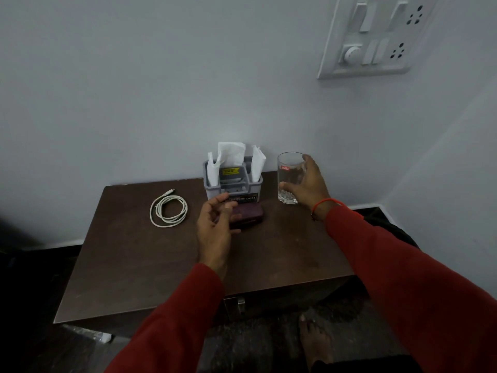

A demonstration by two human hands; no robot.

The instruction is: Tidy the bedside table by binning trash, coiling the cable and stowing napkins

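Bedside table (134,265): right hand (309,184) fingers grasping glass (289,179), left hand (215,227) released

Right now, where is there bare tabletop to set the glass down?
Free: the wide front strip of the table and the left edge beyond the coiled cable. Crowded: the back, where napkin holder, purple case, glass and both hands sit close.

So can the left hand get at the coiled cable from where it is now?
Probably yes. The left hand hovers open by the purple case, and the white cable lies to its left on bare table with nothing between them. The right hand is off at the glass.
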